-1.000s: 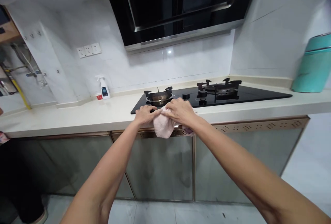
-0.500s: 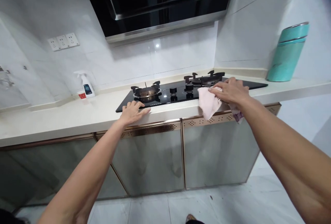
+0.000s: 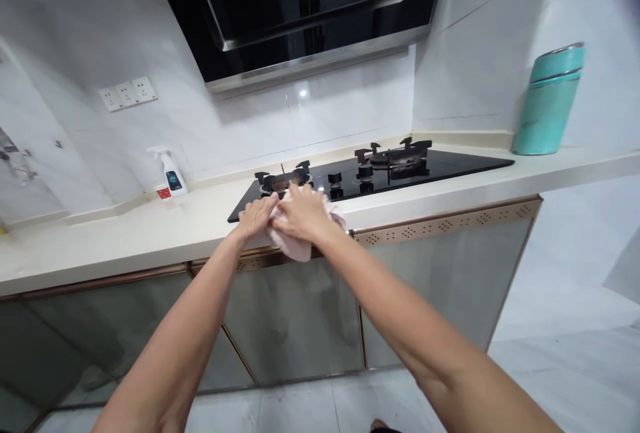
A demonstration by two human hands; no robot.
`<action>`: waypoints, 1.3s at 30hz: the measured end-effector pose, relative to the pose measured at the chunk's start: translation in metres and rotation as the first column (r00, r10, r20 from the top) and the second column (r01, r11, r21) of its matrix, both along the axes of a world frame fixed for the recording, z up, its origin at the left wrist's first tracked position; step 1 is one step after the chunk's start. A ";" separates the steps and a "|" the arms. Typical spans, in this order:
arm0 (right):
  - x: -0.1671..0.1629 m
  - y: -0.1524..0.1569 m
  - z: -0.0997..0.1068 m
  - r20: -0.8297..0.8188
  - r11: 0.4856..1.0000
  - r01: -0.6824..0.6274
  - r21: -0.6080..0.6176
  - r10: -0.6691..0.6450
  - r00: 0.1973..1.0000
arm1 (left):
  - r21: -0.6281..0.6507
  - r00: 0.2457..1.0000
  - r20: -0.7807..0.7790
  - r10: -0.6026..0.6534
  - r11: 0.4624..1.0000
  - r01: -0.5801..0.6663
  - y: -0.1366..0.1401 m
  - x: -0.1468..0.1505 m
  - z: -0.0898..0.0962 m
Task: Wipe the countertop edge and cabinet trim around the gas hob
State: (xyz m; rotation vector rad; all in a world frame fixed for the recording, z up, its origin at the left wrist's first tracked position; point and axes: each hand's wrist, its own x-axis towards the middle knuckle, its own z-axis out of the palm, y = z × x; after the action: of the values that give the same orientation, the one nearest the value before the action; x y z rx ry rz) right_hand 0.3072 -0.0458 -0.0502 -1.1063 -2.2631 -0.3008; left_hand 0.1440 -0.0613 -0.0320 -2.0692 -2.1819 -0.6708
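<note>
A pale pink cloth (image 3: 295, 246) lies under my right hand (image 3: 304, 212), bunched at the front edge of the black gas stove (image 3: 463, 163). My fingers press it down, and part of it hangs over the counter's edge. Close beside it on the left, my left hand (image 3: 256, 216) rests on the stove's front left corner area with fingers stretched out. Its fingertips come near the cloth and the right hand; whether they touch is hard to tell. The left burner (image 3: 281, 181) stands just behind both hands.
Two black knobs (image 3: 365, 172) and the right burner (image 3: 400, 154) are on the stove. A white spray bottle (image 3: 173, 174) stands on the counter (image 3: 100, 236) at left, a turquoise container (image 3: 547, 110) at right. The black range hood (image 3: 310, 13) hangs above.
My right hand has swept left along the stove's front edge with the cloth, from below the right burner to beside my left hand. The left hand has stayed in nearly the same place.
</note>
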 end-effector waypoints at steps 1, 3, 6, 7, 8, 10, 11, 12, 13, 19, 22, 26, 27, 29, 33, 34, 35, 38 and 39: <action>-0.012 -0.003 -0.001 0.004 0.999 -0.029 0.028 0.029 1.000 | 0.009 1.000 -0.002 0.001 1.000 -0.001 -0.001 -0.001 0.000; -0.023 -0.006 -0.003 0.004 0.996 -0.057 0.065 0.057 0.998 | 0.028 1.000 -0.017 -0.004 1.000 0.005 -0.003 -0.002 0.000; -0.009 -0.006 -0.005 0.001 0.994 -0.095 0.053 0.095 0.995 | 0.059 0.998 -0.053 -0.038 0.997 0.041 -0.003 -0.005 -0.004; 0.001 -0.004 -0.006 0.003 0.993 -0.111 0.046 0.111 0.994 | 0.062 0.997 -0.064 -0.044 0.997 0.048 -0.003 -0.006 -0.005; 0.013 -0.002 -0.007 0.004 0.992 -0.120 0.039 0.120 0.993 | 0.058 0.996 -0.071 -0.047 0.997 0.051 -0.002 -0.006 -0.006; 0.041 0.005 -0.010 0.004 0.994 -0.109 0.023 0.109 0.994 | 0.036 0.996 -0.075 -0.041 0.998 0.044 -0.001 -0.007 -0.007; 0.058 0.010 -0.012 -0.007 0.996 -0.083 0.015 0.083 0.996 | 0.028 0.997 -0.073 -0.038 0.999 0.040 0.000 -0.007 -0.007; 0.076 0.016 -0.014 -0.027 0.999 -0.048 0.007 0.048 0.998 | 0.026 0.997 -0.070 -0.038 0.999 0.040 -0.001 -0.007 -0.007; 0.095 0.022 -0.017 -0.053 1.000 -0.007 0.000 0.007 0.999 | 0.028 0.997 -0.065 -0.041 0.999 0.042 -0.001 -0.006 -0.007; 0.215 0.055 -0.036 -0.211 0.977 0.210 -0.045 -0.215 0.954 | 0.057 0.997 -0.069 -0.045 0.997 0.049 -0.006 -0.001 -0.009; 0.248 0.058 -0.043 -0.256 0.945 0.322 -0.062 -0.327 0.910 | 0.066 0.997 -0.060 -0.057 0.996 0.061 -0.006 0.000 -0.012; 0.245 0.052 -0.056 -0.292 0.944 0.330 -0.004 -0.317 0.902 | 0.085 0.995 -0.068 -0.066 0.994 0.072 -0.005 0.003 -0.015; 0.238 0.049 -0.059 -0.297 0.947 0.319 0.021 -0.299 0.907 | 0.087 0.995 -0.071 -0.066 0.994 0.072 -0.005 0.004 -0.015; 0.217 0.044 -0.063 -0.288 0.961 0.266 0.078 -0.233 0.929 | 0.088 0.995 -0.076 -0.062 0.994 0.068 -0.005 0.006 -0.016; 0.146 0.024 -0.060 -0.172 0.982 0.110 0.153 -0.083 0.982 | 0.104 0.995 -0.090 -0.044 0.993 0.053 -0.005 0.007 -0.017; 0.124 0.017 -0.057 -0.134 0.984 0.080 0.160 -0.059 0.989 | 0.105 0.995 -0.096 -0.038 0.993 0.048 -0.004 0.007 -0.017; 0.101 0.010 -0.053 -0.091 0.985 0.043 0.165 -0.028 0.995 | 0.103 0.994 -0.104 -0.033 0.994 0.044 -0.004 0.006 -0.018; 0.038 -0.008 -0.038 0.023 0.980 -0.033 0.195 0.029 0.999 | 0.088 0.991 -0.132 -0.007 0.996 0.019 0.000 0.002 -0.016; 0.023 -0.012 -0.033 0.042 0.979 -0.036 0.198 0.028 0.999 | 0.081 0.991 -0.133 0.007 0.997 0.004 0.001 0.001 -0.015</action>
State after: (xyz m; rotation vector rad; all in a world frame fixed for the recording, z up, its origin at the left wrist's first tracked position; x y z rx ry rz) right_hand 0.3302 -0.0577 -0.0831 -0.9665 -2.2261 -0.5276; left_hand 0.1448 -0.0603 -0.0469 -2.0104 -2.0497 -0.5919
